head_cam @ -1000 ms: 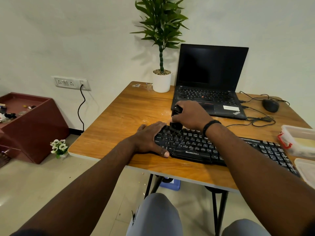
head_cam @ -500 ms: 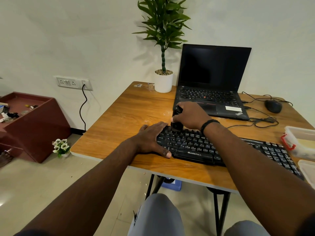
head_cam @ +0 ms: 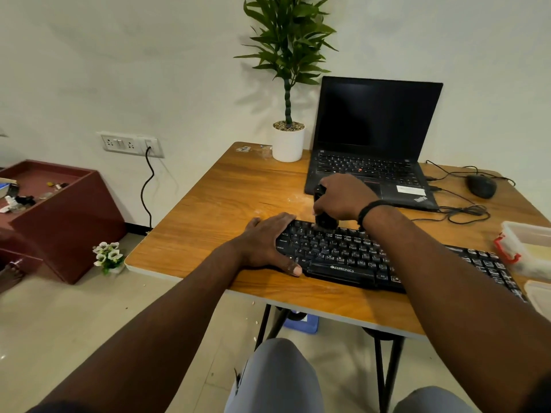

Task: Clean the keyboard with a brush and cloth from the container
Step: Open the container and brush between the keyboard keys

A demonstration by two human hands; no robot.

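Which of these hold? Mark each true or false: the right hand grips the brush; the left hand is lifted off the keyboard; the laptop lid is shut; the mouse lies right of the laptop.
1. The right hand grips the brush over the keyboard. True.
2. The left hand is lifted off the keyboard. False: it rests flat on the keyboard's left end.
3. The laptop lid is shut. False: it stands open, its screen dark.
4. The mouse lies right of the laptop. True.
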